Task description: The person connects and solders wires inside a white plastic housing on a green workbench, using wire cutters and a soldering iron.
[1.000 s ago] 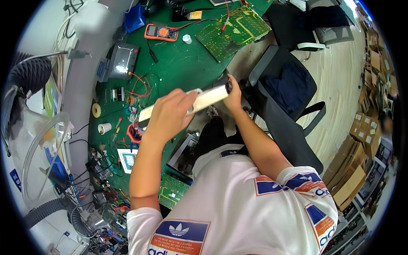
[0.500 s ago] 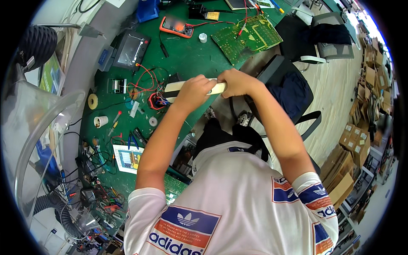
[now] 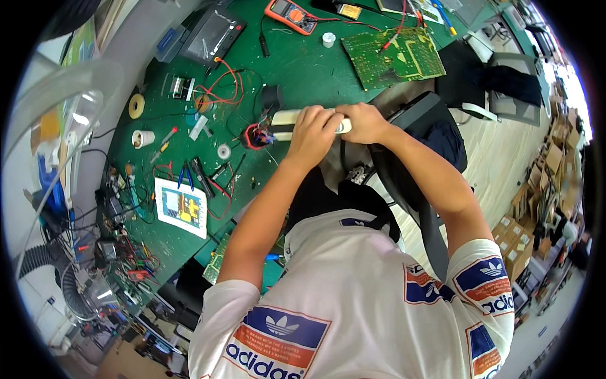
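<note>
Left hand (image 3: 312,131) and right hand (image 3: 363,122) both grip the cream case (image 3: 285,118) at the bench (image 3: 309,77) edge — handling under way, seemingly unfinished, what remains unclear — with a wired red part (image 3: 252,140) by its left end.

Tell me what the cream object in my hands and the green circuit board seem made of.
Cream object: probably smooth, satin plastic, judging by its even colour and rounded end. Circuit board: likely matte resin laminate, its flat face patterned with yellowish traces.
</note>
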Tool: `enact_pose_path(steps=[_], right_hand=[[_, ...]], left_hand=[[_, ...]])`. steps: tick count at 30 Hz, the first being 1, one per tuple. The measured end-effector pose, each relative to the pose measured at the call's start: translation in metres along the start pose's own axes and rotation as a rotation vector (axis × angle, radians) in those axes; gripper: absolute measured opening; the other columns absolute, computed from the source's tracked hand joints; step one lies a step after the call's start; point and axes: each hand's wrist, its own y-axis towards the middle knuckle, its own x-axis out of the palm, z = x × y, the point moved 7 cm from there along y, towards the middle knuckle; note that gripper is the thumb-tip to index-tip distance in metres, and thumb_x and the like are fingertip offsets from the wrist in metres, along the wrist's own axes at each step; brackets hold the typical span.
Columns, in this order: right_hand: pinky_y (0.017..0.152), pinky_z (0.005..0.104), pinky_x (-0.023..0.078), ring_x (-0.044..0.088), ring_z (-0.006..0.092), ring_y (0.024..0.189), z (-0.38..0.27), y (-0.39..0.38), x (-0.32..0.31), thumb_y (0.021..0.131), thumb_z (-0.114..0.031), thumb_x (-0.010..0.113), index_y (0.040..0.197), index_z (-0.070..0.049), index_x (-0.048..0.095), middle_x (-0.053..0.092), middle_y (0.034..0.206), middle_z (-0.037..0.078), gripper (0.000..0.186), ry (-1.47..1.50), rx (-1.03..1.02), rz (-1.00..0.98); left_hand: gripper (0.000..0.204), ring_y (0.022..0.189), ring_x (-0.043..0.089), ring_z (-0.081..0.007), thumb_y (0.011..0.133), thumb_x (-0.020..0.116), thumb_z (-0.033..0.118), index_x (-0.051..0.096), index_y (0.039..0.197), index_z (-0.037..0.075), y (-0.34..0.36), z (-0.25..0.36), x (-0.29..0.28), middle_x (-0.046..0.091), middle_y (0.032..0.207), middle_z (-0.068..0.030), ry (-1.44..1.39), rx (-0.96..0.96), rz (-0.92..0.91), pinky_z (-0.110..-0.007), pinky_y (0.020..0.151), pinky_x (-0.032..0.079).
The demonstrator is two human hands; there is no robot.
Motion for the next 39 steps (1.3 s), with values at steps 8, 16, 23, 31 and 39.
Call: enact_pose_path(steps=[8,16,23,31,39], right_hand=[[0.072,0.0467,0.053,0.065,0.0389,0.079,0.051,-0.002,-0.019,0.071,-0.019,0.067,0.091,-0.014,0.068,0.068,0.080,0.016,0.020,-0.027,-0.028,0.112],[0.063,0.0474,0.052,0.064,0.0372,0.071,0.068,-0.014,0.021,0.073,-0.018,0.066,0.088,-0.010,0.064,0.065,0.074,0.016,0.017,-0.155,-0.258,0.201],[0.074,0.0457,0.053,0.066,0.0401,0.081,0.059,-0.013,0.059,0.080,-0.030,0.073,0.113,0.004,0.057,0.066,0.091,0.024,0.050,-0.135,-0.397,-0.042],[0.067,0.0483,0.049,0.061,0.0456,0.073,0.049,-0.005,0.109,0.090,-0.048,0.060,0.106,0.008,0.045,0.059,0.073,0.026,0.061,-0.032,-0.416,-0.276],[0.067,0.0457,0.050,0.062,0.0410,0.073,0.055,-0.015,0.153,0.087,-0.047,0.065,0.097,0.003,0.045,0.060,0.078,0.021,0.055,-0.097,-0.389,-0.395]], left_hand=[[0.042,0.101,0.062,-0.0279,0.093,0.066,0.027,0.052,0.118,-0.003,-0.177,-0.071,0.020,0.060,0.113,-0.0178,-0.676,-1.110,0.486,-0.036,0.093,0.049],[0.059,0.103,0.062,-0.0320,0.095,0.056,0.052,0.054,0.118,-0.002,-0.175,-0.163,0.065,0.061,0.112,-0.0214,-1.416,-1.508,0.759,-0.043,0.098,0.049],[0.031,0.085,0.065,-0.0160,0.090,0.070,0.036,0.064,0.094,0.006,-0.153,-0.188,0.059,0.069,0.090,-0.0058,-1.208,-1.361,0.780,-0.030,0.077,0.054],[0.034,0.081,0.058,-0.0070,0.090,0.071,0.030,0.064,0.108,0.002,-0.163,-0.217,0.049,0.065,0.095,-0.0009,-0.823,-1.271,0.491,-0.024,0.071,0.046],[0.057,0.092,0.059,-0.0100,0.088,0.073,0.022,0.051,0.132,-0.007,-0.178,-0.214,0.039,0.064,0.111,-0.0065,-0.857,-1.292,0.462,-0.024,0.077,0.048]])
